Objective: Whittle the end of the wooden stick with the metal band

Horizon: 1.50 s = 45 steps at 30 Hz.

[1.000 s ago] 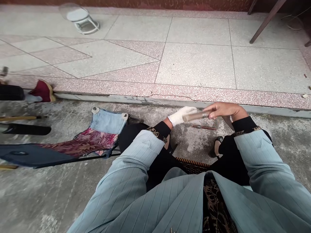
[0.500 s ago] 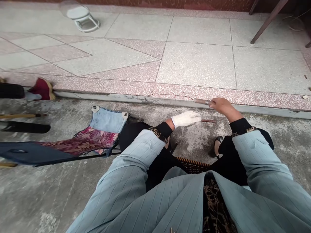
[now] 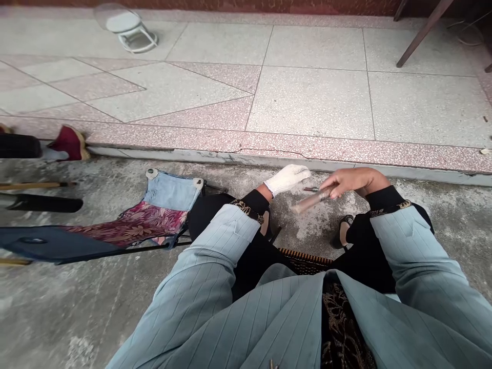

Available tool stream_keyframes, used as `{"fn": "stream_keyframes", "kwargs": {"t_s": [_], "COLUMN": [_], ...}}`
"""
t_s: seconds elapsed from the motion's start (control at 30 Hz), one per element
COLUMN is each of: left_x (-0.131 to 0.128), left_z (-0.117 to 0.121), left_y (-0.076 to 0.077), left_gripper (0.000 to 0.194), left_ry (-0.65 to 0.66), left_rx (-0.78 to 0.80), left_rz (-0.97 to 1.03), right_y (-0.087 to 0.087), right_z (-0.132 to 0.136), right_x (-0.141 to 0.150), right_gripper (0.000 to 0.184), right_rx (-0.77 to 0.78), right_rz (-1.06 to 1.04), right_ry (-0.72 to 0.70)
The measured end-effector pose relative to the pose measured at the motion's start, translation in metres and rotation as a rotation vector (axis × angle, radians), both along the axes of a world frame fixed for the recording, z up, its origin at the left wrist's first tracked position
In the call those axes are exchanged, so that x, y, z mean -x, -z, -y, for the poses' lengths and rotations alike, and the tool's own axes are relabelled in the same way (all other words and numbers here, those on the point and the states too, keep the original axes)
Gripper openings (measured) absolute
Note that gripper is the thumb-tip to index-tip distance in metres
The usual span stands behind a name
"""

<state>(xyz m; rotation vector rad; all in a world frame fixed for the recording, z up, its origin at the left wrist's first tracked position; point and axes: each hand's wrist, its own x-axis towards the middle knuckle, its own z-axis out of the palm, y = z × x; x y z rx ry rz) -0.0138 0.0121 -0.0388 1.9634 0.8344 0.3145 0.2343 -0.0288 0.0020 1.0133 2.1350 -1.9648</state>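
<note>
My left hand (image 3: 288,179), in a white knitted glove, hovers over the concrete in front of the step with its fingers curled together. What it holds, if anything, is hidden. My bare right hand (image 3: 350,181) grips one end of a short, thick brown stick (image 3: 308,202) with a banded part near the fingers. The stick slants down to the left, and its free end is blurred by motion. A thin reddish-brown rod (image 3: 310,189) lies on the ground between both hands, partly hidden behind the right hand and the stick.
A folding chair (image 3: 171,192) with denim and red flowered cloth stands to my left. Beyond it are another person's red shoe (image 3: 71,143) and several long poles (image 3: 42,203). A raised tiled step (image 3: 215,138) runs across ahead. A white stool (image 3: 128,28) stands on the tiles.
My right hand swung the thick stick forward over the step, then back down toward me. My left hand reached over the thin rod, then drew back left and away from it.
</note>
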Motion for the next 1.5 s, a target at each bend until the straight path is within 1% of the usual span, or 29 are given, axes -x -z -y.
{"fn": "stream_keyframes", "kwargs": {"t_s": [0.03, 0.1, 0.17, 0.2, 0.27, 0.37, 0.43, 0.5, 0.57, 0.63, 0.67, 0.73, 0.8, 0.87, 0.97, 1.03, 1.1, 1.17, 1.23, 1.3, 1.37, 1.4, 1.43, 1.5], "left_x": [-0.001, -0.003, -0.005, -0.006, -0.008, -0.012, -0.013, -0.014, -0.015, -0.014, -0.014, -0.012, -0.009, -0.007, -0.002, -0.001, 0.000, -0.001, -0.004, -0.008, -0.011, -0.012, -0.012, -0.013], "left_z": [0.001, 0.004, 0.008, 0.011, 0.016, 0.021, 0.023, 0.025, 0.025, 0.024, 0.023, 0.020, 0.016, 0.011, 0.004, -0.001, -0.004, -0.005, -0.002, 0.004, 0.009, 0.012, 0.013, 0.014], "left_y": [0.002, 0.007, 0.011, 0.012, 0.012, 0.005, -0.001, -0.004, -0.004, -0.002, 0.000, 0.004, 0.004, 0.002, -0.003, -0.005, -0.003, 0.001, 0.006, 0.010, 0.012, 0.013, 0.014, 0.016], "left_gripper": [0.039, 0.040, 0.041, 0.041, 0.042, 0.045, 0.044, 0.041, 0.039, 0.039, 0.038, 0.038, 0.038, 0.038, 0.038, 0.038, 0.038, 0.037, 0.036, 0.039, 0.042, 0.043, 0.044, 0.046], "left_ry": [-0.028, -0.070, -0.044, -0.002, 0.124, 0.277, 0.325, 0.343, 0.342, 0.332, 0.315, 0.273, 0.207, 0.145, 0.067, 0.023, -0.029, -0.076, -0.101, -0.083, -0.033, -0.008, 0.017, 0.070], "left_rx": [0.032, 0.097, 0.155, 0.174, 0.165, 0.102, 0.065, 0.015, -0.033, -0.074, -0.096, -0.139, -0.154, -0.142, -0.113, -0.093, -0.080, -0.045, 0.015, 0.058, 0.070, 0.072, 0.070, 0.058], "left_rz": [0.025, 0.062, 0.061, 0.053, 0.034, 0.017, -0.018, -0.057, -0.086, -0.110, -0.120, -0.130, -0.127, -0.119, -0.119, -0.106, -0.064, -0.011, 0.022, 0.033, 0.037, 0.034, 0.026, -0.008], "right_y": [-0.005, -0.014, -0.017, -0.017, -0.014, -0.002, 0.006, 0.012, 0.017, 0.020, 0.021, 0.022, 0.023, 0.024, 0.023, 0.019, 0.012, 0.002, -0.007, -0.012, -0.012, -0.010, -0.007, -0.001], "right_z": [0.000, 0.000, 0.000, -0.001, -0.003, -0.008, -0.012, -0.015, -0.016, -0.016, -0.015, -0.014, -0.013, -0.010, -0.006, -0.003, -0.001, 0.000, 0.001, 0.001, 0.001, 0.000, -0.001, -0.004], "right_x": [-0.004, -0.011, -0.015, -0.015, -0.013, -0.009, -0.007, -0.005, -0.003, 0.001, 0.004, 0.008, 0.012, 0.014, 0.014, 0.011, 0.005, -0.002, -0.007, -0.010, -0.011, -0.011, -0.011, -0.009], "right_gripper": [0.047, 0.043, 0.035, 0.033, 0.033, 0.029, 0.024, 0.022, 0.025, 0.028, 0.030, 0.031, 0.028, 0.021, 0.013, 0.018, 0.029, 0.038, 0.042, 0.039, 0.034, 0.032, 0.031, 0.029], "right_rx": [-0.006, -0.046, -0.087, -0.097, -0.096, -0.105, -0.171, -0.315, -0.494, -0.623, -0.648, -0.626, -0.562, -0.487, -0.314, -0.156, -0.025, 0.029, 0.023, 0.000, -0.018, -0.025, -0.032, -0.063], "right_rz": [-0.073, -0.199, -0.302, -0.338, -0.343, -0.211, -0.044, 0.214, 0.506, 0.727, 0.799, 0.895, 0.931, 0.886, 0.667, 0.453, 0.225, 0.031, -0.114, -0.234, -0.320, -0.343, -0.351, -0.317], "right_ry": [0.123, 0.446, 0.750, 0.866, 1.021, 1.143, 1.158, 1.085, 0.922, 0.733, 0.647, 0.501, 0.372, 0.245, 0.081, 0.019, 0.028, 0.121, 0.300, 0.528, 0.738, 0.812, 0.862, 0.913]}}
